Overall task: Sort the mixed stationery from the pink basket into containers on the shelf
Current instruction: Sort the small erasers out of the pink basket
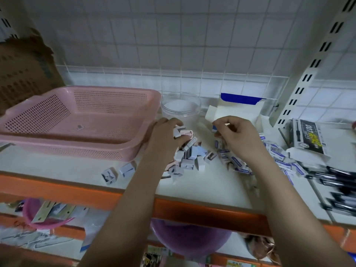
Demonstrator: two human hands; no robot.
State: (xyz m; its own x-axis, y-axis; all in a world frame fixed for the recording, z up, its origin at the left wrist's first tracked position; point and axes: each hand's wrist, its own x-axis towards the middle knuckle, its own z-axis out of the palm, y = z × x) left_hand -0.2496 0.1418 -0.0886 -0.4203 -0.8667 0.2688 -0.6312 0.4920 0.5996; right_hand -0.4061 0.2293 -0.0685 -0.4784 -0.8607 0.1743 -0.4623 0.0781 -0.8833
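Note:
The pink basket point(81, 120) sits on the white shelf point(202, 187) at the left, with almost nothing inside. Just right of it, my left hand point(165, 137) grips a few small white boxed items point(183, 132) above a pile of the same small boxes point(188, 158). My right hand point(237, 135) pinches one small white-and-blue eraser point(214, 128) over a spread of erasers point(283, 160). A clear round jar point(181, 108) stands open behind my left hand. An open white-and-blue box point(237, 110) stands behind my right hand.
A black-and-white pen box point(308, 139) and several black pens point(335, 180) lie at the right. A slotted white shelf post point(306, 78) rises at the back right. Cardboard point(23, 70) stands behind the basket. Below the orange shelf edge point(192, 209) hang pink and purple bowls.

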